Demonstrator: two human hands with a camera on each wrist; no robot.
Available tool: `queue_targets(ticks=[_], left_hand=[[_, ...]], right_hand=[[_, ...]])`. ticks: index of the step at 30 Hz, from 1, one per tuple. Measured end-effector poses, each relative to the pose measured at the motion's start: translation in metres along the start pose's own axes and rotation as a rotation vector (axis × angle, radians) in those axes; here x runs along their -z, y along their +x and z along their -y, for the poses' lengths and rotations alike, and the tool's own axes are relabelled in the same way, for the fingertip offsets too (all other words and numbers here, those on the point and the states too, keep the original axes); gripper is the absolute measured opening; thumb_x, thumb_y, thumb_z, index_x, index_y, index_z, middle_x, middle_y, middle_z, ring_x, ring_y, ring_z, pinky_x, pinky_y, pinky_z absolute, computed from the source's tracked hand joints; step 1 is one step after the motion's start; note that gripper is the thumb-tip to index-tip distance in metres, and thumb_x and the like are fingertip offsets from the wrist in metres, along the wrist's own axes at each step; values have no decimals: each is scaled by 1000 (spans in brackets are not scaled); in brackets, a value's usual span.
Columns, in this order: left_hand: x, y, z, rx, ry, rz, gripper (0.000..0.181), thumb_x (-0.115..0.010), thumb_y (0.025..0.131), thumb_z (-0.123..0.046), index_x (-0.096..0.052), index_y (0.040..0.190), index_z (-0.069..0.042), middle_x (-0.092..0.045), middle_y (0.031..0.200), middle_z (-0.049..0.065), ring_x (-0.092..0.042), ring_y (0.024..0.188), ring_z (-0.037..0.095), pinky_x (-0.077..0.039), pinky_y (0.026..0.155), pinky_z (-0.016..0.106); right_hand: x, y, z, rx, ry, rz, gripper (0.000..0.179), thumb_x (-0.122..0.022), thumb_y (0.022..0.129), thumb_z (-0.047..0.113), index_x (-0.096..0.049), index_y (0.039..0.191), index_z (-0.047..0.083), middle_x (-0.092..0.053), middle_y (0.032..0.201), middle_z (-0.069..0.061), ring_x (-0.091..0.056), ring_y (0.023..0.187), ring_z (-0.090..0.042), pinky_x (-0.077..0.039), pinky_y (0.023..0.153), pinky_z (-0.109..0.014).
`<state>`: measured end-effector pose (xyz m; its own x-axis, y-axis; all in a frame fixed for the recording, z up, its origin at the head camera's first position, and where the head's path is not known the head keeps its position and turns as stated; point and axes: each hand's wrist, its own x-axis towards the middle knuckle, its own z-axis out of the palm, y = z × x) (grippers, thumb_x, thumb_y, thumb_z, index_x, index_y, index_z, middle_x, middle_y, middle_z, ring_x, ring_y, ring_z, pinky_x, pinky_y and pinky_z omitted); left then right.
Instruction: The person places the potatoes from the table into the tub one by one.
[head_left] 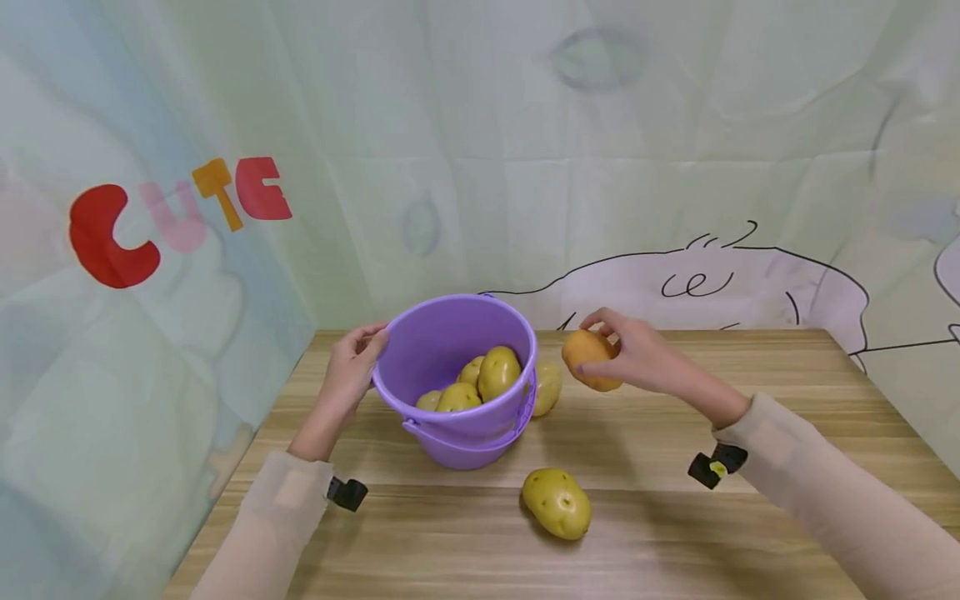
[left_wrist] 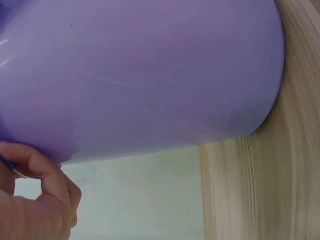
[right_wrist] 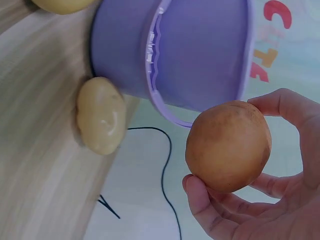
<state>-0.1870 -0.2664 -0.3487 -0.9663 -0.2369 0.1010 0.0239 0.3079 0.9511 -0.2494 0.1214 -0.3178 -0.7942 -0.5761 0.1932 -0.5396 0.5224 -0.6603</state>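
Note:
A purple bucket (head_left: 465, 442) stands on the table, its mouth turned toward me, with several yellow potatoes (head_left: 498, 374) inside. My left hand (head_left: 351, 367) grips its rim at the left, thumb on top and fingers outside. In the left wrist view, the curled fingers of the left hand (left_wrist: 40, 195) meet the bucket wall (left_wrist: 160, 75). To the right of the bucket, my right hand (head_left: 637, 354) holds a brown-orange potato (head_left: 588, 358) in the air. The right wrist view has the same brown potato (right_wrist: 228, 146) between thumb and fingers, close to the bucket rim.
One yellow potato (head_left: 557, 503) lies on the table in front of the bucket. Another potato (head_left: 548, 388) sits just behind its right side, partly hidden. The bucket's handle (head_left: 517, 429) hangs down toward me. A printed curtain (head_left: 450, 167) rises behind the wooden table (head_left: 420, 533).

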Motion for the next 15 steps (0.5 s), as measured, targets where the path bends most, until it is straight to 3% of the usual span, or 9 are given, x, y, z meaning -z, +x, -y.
queue_targets(ticks=[7,15], left_hand=[[0,0,-1,-3,-1,0,48,-50,106,-30,-50,140,3,-57,108,18,-64,84,18,-62,70,29],[0,0,0,4,10,-6,49,-50,106,-31,-50,141,3,-57,111,21,-64,88,22,-62,73,31]], right_hand=[[11,7,11,-14,-19,-42,55,-80,82,27,-56,126,3,-62,113,-23,-66,88,-29,-60,66,-34],[18,15,25,-36,-13,-34,57,-79,84,32,-56,129,6,-59,117,-21,-66,87,-27,-58,68,-33]])
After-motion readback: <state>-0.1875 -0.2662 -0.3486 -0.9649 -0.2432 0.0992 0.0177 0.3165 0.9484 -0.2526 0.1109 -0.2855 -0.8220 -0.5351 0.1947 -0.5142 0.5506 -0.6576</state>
